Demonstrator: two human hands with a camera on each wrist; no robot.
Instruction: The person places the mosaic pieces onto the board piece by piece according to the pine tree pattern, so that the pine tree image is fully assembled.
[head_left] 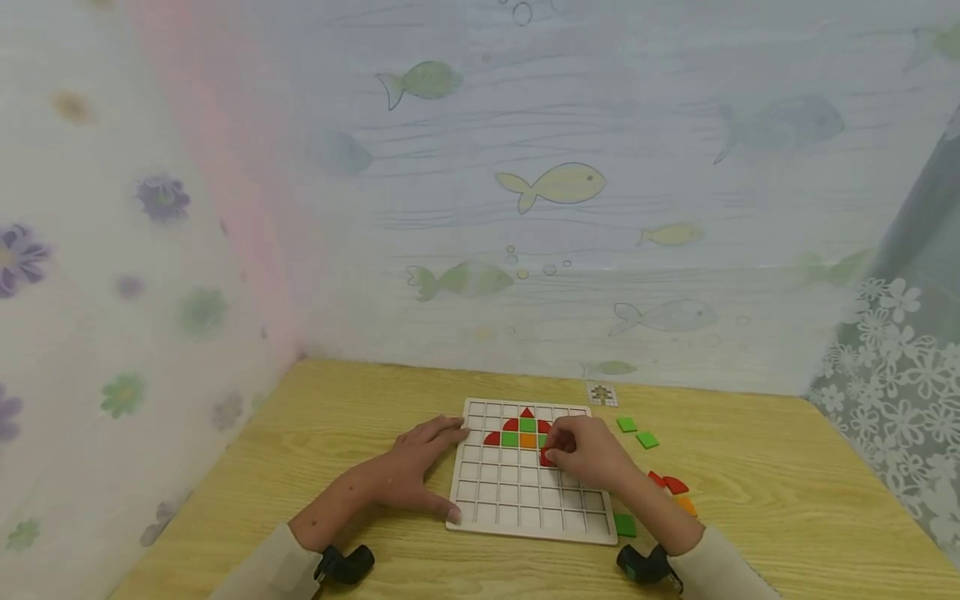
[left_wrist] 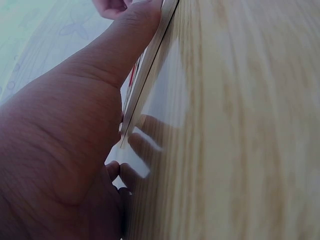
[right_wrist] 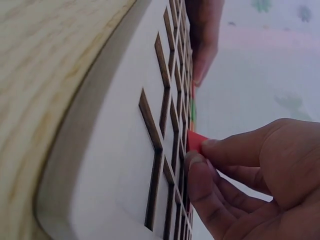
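Observation:
A pale wooden grid board [head_left: 517, 518] lies on the table. On its upper cells sit red, green and orange tiles, with a red triangle [head_left: 527, 412] at the top, green tiles [head_left: 510, 438] and an orange square [head_left: 528, 440] below. My right hand [head_left: 592, 454] pinches a red tile [right_wrist: 195, 140] between thumb and fingers, at a cell below the right end of the pattern. The fingers cover part of that tile, so its full shape is hidden. My left hand [head_left: 408, 475] rests spread along the board's left side, fingers and thumb touching its edge.
Right of the board lie green tiles [head_left: 647, 439], red pieces [head_left: 676, 485] and an orange piece [head_left: 686, 505] partly behind my forearm. A green square [head_left: 625, 525] is by the lower right corner. A small patterned card [head_left: 602, 394] lies behind the board, near the fish-print curtain.

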